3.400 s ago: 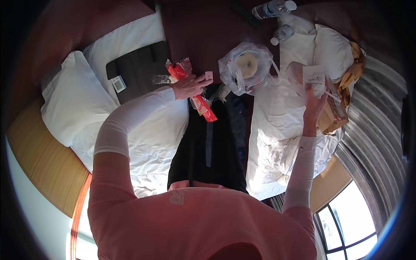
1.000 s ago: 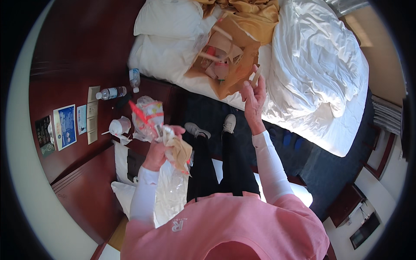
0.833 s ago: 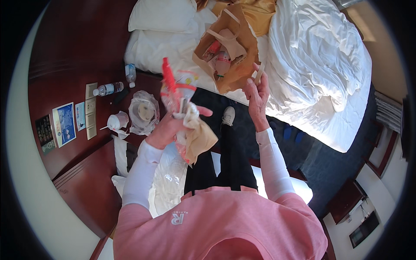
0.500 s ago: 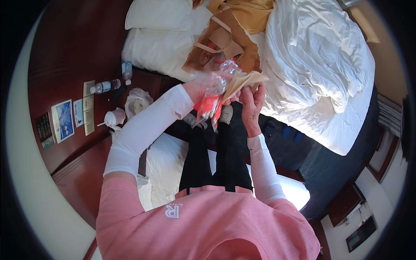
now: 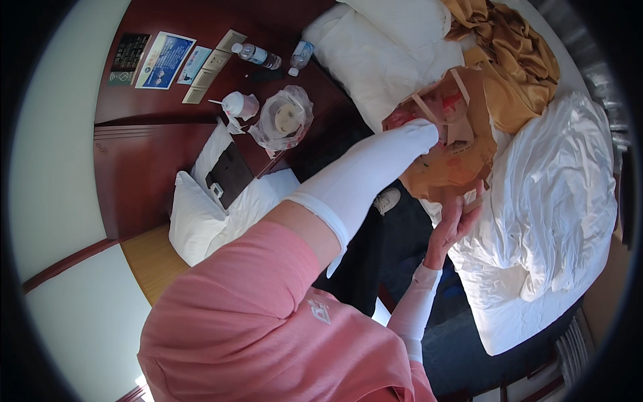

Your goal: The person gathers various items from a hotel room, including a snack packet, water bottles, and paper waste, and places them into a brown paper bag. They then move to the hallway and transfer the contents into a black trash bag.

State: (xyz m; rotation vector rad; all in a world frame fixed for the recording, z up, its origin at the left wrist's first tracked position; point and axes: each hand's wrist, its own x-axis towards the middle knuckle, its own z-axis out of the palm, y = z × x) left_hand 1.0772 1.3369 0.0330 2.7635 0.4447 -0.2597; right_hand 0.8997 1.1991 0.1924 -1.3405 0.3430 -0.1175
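Observation:
A large brown paper bag (image 5: 442, 177) lies on the bed with its mouth toward me. My left hand (image 5: 439, 138) reaches into that mouth; the white sleeve and the bag hide its fingers. Red and clear plastic packets (image 5: 452, 102) show inside, around the hand. A flat paper handle (image 5: 460, 87) stands up at the bag's far side. At the near edge, my right hand (image 5: 450, 226) is closed on the tan paper of the bag, thumb and fingers pinching it.
Left of the bed, a dark red bedside table (image 5: 315, 117) bears a plastic-wrapped bowl (image 5: 288, 119), a white cup (image 5: 240, 106) and two water bottles (image 5: 258, 56). White bedding (image 5: 549, 201) and a gold cloth (image 5: 509, 60) lie right of and beyond the bag. A chair's white cushion (image 5: 201, 214) stands at left.
My left hand has gone from above the floor, where it held red and clear plastic packets, into the bag. The right hand stays at the bag's near edge. My view has turned and shifted left.

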